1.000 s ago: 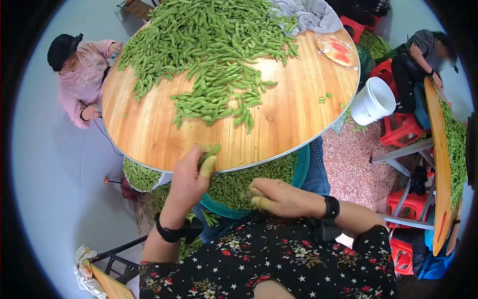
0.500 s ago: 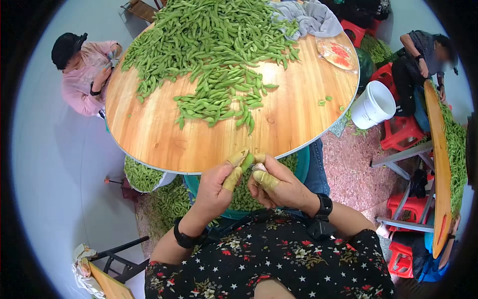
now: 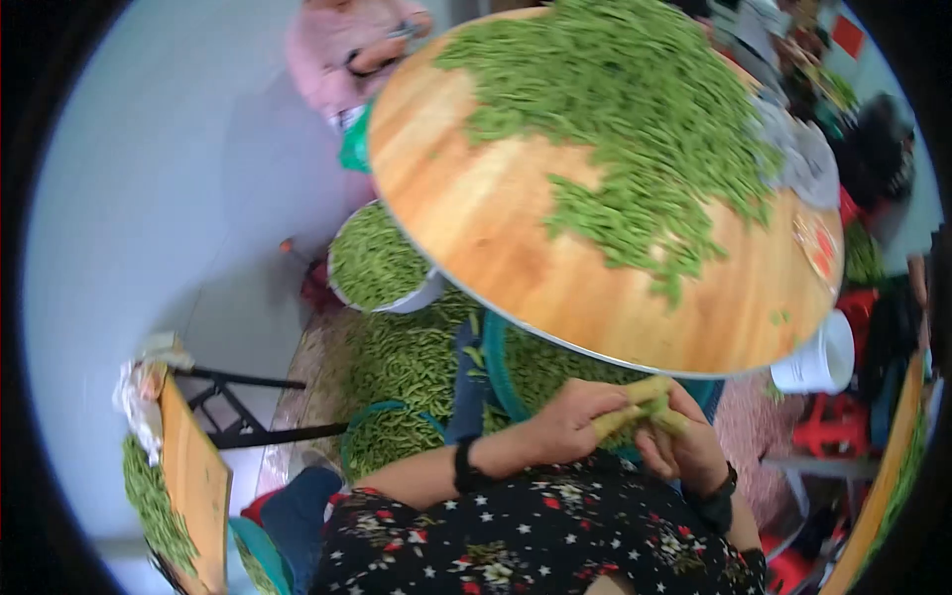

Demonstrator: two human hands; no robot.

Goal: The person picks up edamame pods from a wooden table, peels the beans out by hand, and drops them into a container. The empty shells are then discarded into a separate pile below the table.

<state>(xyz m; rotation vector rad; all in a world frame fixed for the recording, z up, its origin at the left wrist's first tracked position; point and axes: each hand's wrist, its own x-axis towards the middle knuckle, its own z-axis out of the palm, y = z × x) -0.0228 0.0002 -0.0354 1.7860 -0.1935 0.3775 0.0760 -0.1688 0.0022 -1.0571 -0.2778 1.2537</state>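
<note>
My left hand (image 3: 575, 421) and my right hand (image 3: 692, 446) meet in front of my body, just below the round table's near edge. Yellowish wraps cover the thumbs and some of the fingers. Between the fingertips shows a bit of a green bean pod (image 3: 654, 404), blurred and mostly covered. Both hands are closed, with their tips pressed together at the pod. Beneath them, partly hidden, is a teal tub (image 3: 501, 372) with green pods in it. On the round wooden table (image 3: 535, 268) lies a large heap of green bean pods (image 3: 615, 129).
A white bucket of pods (image 3: 377, 258) stands left of the table; pods (image 3: 407, 352) cover the floor below it. A white pail (image 3: 818, 357) is at right. A person in pink (image 3: 337, 59) sits across on the left. A plastic bag (image 3: 815, 248) lies on the table.
My view has swung left, so the table and heap appear further right and tilted. The hands have come closer together, and the pod is now more covered by fingers.
</note>
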